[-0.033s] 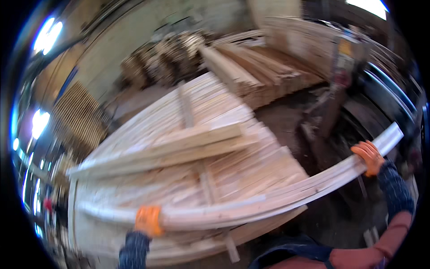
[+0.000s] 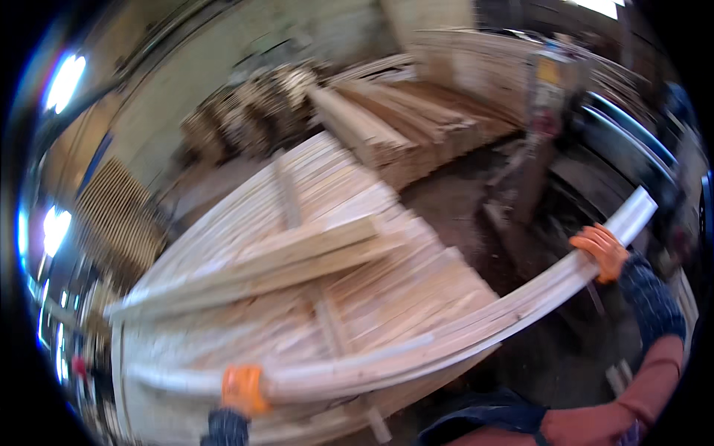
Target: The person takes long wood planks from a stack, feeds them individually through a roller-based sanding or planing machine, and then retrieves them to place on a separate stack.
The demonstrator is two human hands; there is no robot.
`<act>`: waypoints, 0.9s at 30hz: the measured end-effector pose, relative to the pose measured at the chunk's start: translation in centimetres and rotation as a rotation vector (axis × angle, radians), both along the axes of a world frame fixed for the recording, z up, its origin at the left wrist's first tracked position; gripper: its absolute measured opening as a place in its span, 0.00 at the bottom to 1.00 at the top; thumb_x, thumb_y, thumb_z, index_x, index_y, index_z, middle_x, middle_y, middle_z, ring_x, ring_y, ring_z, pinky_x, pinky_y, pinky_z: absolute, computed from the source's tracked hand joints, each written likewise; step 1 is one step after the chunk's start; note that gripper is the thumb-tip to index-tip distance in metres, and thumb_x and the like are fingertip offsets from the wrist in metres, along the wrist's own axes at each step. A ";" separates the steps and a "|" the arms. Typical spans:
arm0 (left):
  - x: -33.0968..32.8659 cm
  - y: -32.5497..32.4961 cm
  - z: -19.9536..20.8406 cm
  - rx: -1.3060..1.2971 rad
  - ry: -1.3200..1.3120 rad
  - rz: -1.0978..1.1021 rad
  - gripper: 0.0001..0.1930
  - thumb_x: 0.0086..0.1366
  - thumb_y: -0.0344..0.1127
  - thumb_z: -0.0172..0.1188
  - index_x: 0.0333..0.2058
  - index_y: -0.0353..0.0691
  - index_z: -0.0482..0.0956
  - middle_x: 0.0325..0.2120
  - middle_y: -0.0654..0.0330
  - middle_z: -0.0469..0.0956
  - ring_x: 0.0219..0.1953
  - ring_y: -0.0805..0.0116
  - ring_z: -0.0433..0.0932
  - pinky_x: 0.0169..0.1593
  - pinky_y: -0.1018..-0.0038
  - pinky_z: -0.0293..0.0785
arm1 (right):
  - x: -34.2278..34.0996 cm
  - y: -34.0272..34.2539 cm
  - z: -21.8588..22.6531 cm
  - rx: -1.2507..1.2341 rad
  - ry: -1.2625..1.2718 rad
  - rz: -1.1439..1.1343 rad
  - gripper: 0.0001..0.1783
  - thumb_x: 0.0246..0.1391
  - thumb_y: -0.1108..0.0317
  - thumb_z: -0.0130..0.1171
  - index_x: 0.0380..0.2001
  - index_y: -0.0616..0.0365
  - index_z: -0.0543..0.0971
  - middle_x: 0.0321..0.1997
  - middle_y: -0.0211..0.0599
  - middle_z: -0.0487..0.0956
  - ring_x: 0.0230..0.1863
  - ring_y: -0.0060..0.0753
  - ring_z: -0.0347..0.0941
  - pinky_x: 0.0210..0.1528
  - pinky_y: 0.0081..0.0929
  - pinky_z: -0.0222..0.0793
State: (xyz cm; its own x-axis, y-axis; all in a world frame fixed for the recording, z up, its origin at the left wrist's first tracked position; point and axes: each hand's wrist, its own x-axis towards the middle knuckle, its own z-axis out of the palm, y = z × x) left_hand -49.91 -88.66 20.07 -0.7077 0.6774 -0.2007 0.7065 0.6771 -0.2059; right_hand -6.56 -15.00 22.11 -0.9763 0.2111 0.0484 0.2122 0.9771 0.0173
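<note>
A bundle of long, pale wooden boards [image 2: 461, 331] stretches across the front, curved by the lens. My left hand [image 2: 245, 389], in an orange glove, is closed round it towards its left end. Near the far right end, my right hand [image 2: 601, 253], gloved in orange too, wraps over the top with its fingers bent. How many boards are in the grip I cannot tell, as they are blurred. Behind and partly beneath them lies a wide stack of boards [image 2: 372, 297]. Two thicker planks [image 2: 297, 256] rest slantwise on that stack.
Another pile of long timber [image 2: 372, 126] stands farther back, with bundled wood pieces [image 2: 253, 111] to its left. A slatted stack [image 2: 119, 208] rises at the left. Dark machinery [image 2: 632, 141] with a post [image 2: 539, 134] stands at the right, beyond the boards' right end.
The view has turned a little, so the stacks sit slightly farther left and lower in the picture. Both hands keep their hold on the boards.
</note>
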 end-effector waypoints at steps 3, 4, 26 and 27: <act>7.1 0.2 -1.1 -0.150 0.140 -0.077 0.27 0.61 0.42 0.64 0.60 0.46 0.75 0.53 0.51 0.79 0.60 0.51 0.76 0.66 0.50 0.68 | 2.3 5.6 -3.2 0.042 -0.070 0.005 0.62 0.23 0.74 0.82 0.69 0.42 0.69 0.69 0.38 0.74 0.75 0.48 0.64 0.82 0.51 0.49; 9.8 4.7 2.4 -0.115 -0.002 0.040 0.33 0.55 0.48 0.69 0.58 0.41 0.75 0.52 0.50 0.79 0.64 0.48 0.72 0.69 0.47 0.64 | 2.6 6.1 -4.0 0.066 -0.119 -0.063 0.62 0.23 0.73 0.83 0.69 0.42 0.69 0.70 0.37 0.73 0.76 0.47 0.62 0.82 0.50 0.48; 36.7 37.8 -13.1 0.252 -0.353 0.036 0.14 0.60 0.36 0.58 0.41 0.35 0.79 0.39 0.40 0.78 0.43 0.39 0.77 0.54 0.40 0.70 | 5.5 12.1 -16.2 -0.203 -0.168 0.475 0.67 0.26 0.65 0.76 0.78 0.39 0.60 0.71 0.39 0.72 0.74 0.48 0.65 0.79 0.53 0.52; 37.0 39.5 -14.4 0.197 -0.395 0.108 0.16 0.58 0.36 0.59 0.43 0.34 0.79 0.40 0.39 0.78 0.44 0.38 0.77 0.56 0.40 0.70 | 4.5 9.7 -16.9 -0.174 -0.181 0.535 0.66 0.29 0.65 0.74 0.78 0.39 0.59 0.71 0.38 0.73 0.73 0.47 0.66 0.78 0.53 0.53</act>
